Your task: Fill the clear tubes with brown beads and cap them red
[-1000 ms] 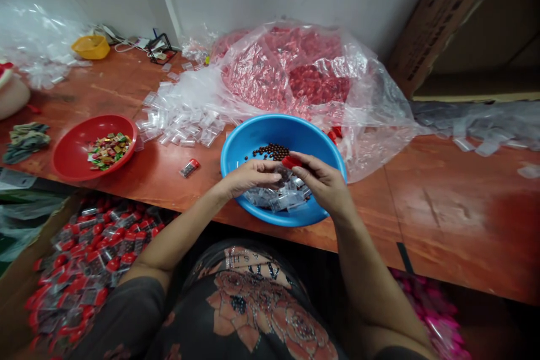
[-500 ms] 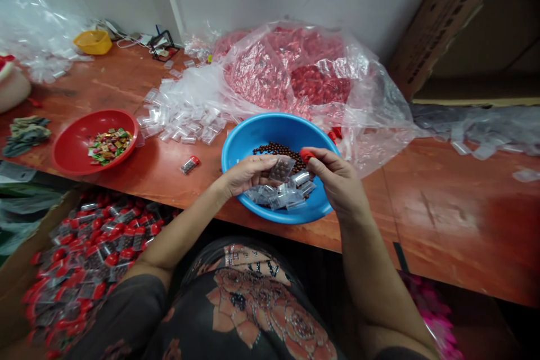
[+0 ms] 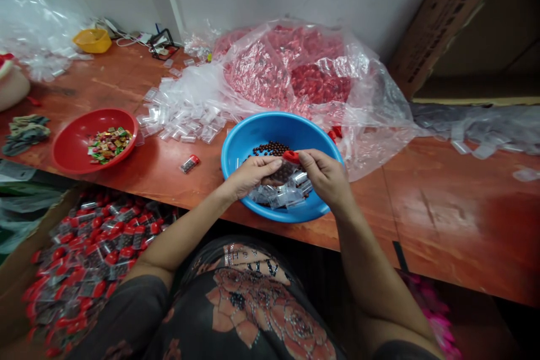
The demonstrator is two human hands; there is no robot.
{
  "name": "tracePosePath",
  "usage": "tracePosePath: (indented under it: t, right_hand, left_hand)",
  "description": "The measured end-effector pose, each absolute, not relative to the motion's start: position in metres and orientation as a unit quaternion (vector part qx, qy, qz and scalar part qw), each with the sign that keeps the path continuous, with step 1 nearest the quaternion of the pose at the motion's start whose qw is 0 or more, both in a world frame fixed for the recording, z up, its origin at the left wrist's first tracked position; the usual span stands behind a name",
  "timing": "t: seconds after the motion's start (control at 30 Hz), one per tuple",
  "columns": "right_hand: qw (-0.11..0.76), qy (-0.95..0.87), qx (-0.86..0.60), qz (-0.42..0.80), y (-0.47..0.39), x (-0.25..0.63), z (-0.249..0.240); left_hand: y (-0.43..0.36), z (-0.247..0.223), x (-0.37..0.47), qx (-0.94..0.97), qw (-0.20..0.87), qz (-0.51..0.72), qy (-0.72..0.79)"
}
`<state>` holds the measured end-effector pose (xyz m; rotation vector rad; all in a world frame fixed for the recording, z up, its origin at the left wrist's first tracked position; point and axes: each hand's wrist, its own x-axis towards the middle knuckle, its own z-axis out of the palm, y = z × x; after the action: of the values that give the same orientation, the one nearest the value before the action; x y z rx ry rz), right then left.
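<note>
The left hand (image 3: 250, 175) grips a small clear plastic container (image 3: 279, 173) with dark contents, thumb on top, above the blue basin (image 3: 230, 152). The right hand (image 3: 325, 179) pinches a red cap (image 3: 291, 156) between thumb and fingers at the container's far end; whether the cap is fully seated, I cannot tell. The 2 hands are close together over the basin's middle.

In the basin, brown balls (image 3: 270, 148) lie on the far side and clear containers (image 3: 283, 198) on the near side. Left of it, 1 red-capped container (image 3: 189, 163) lies on the table (image 3: 169, 180), and farther left a red bowl (image 3: 70, 149) holds wrapped sweets (image 3: 108, 145). A heap of clear containers (image 3: 185, 115) spreads beyond, beside a large plastic bag (image 3: 371, 95) of red pieces (image 3: 320, 81). Near left, below the table, many red-capped containers (image 3: 93, 253) fill a cardboard box (image 3: 21, 287).
</note>
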<state>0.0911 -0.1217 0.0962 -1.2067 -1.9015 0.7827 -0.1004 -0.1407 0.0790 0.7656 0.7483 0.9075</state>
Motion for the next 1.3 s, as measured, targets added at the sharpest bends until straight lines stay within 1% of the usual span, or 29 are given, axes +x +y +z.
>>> tracePosePath:
  t: [0.1, 0.2, 0.27, 0.43, 0.5, 0.6, 0.67, 0.73, 0.83, 0.9, 1.03, 1.1, 1.13, 1.17, 1.23, 1.3]
  right_hand:
    - [0.353, -0.786, -0.451, 0.234, -0.122, 0.094, 0.098]
    - [0.318, -0.838, -0.413, 0.166, -0.123, 0.098, 0.1]
    - [0.279, -0.873, -0.386, 0.108, -0.123, 0.1, 0.102]
    - [0.175, -0.921, -0.335, -0.098, -0.122, 0.096, 0.104]
    - [0.161, -0.92, -0.327, -0.142, -0.119, 0.093, 0.103]
    - [0.181, -0.918, -0.315, -0.162, -0.115, 0.091, 0.099]
    - [0.199, -0.917, -0.302, -0.166, -0.114, 0.089, 0.095]
    - [0.211, -0.92, -0.29, -0.16, -0.114, 0.086, 0.091]
    - [0.213, -0.924, -0.296, -0.113, -0.118, 0.079, 0.089]
    - [0.198, -0.929, -0.31, -0.048, -0.118, 0.077, 0.091]
    - [0.163, -0.926, -0.315, 0.129, -0.098, 0.085, 0.089]
    - [0.153, -0.903, -0.361, 0.173, -0.075, 0.094, 0.077]
    - [0.131, -0.894, -0.39, 0.174, -0.061, 0.099, 0.068]
    - [0.092, -0.891, -0.413, 0.166, -0.048, 0.103, 0.058]
    - [0.001, -0.891, -0.427, 0.154, -0.025, 0.109, 0.038]
    - [-0.053, -0.889, -0.425, 0.163, -0.011, 0.112, 0.021]
  left_hand:
    - [-0.143, 0.079, -0.101, 0.372, 0.744, 0.426, 0.355]
    - [-0.145, 0.08, -0.1, 0.388, 0.723, 0.437, 0.369]
    - [-0.147, 0.08, -0.099, 0.389, 0.714, 0.446, 0.374]
    - [-0.149, 0.082, -0.097, 0.387, 0.695, 0.467, 0.387]
    - [-0.15, 0.083, -0.097, 0.401, 0.68, 0.472, 0.391]
    - [-0.151, 0.084, -0.096, 0.401, 0.655, 0.496, 0.405]
    - [-0.151, 0.085, -0.092, 0.362, 0.668, 0.492, 0.425]
    - [-0.15, 0.084, -0.085, 0.316, 0.709, 0.468, 0.423]
    - [-0.148, 0.08, -0.073, 0.283, 0.739, 0.466, 0.395]
    - [-0.147, 0.079, -0.071, 0.262, 0.726, 0.49, 0.406]
    - [-0.143, 0.086, -0.09, 0.259, 0.714, 0.511, 0.403]
    - [-0.141, 0.092, -0.105, 0.283, 0.709, 0.518, 0.386]
    - [-0.141, 0.095, -0.112, 0.293, 0.704, 0.522, 0.382]
    - [-0.141, 0.098, -0.118, 0.302, 0.699, 0.524, 0.381]
    - [-0.141, 0.102, -0.127, 0.311, 0.694, 0.528, 0.379]
    - [-0.141, 0.105, -0.13, 0.304, 0.698, 0.528, 0.376]
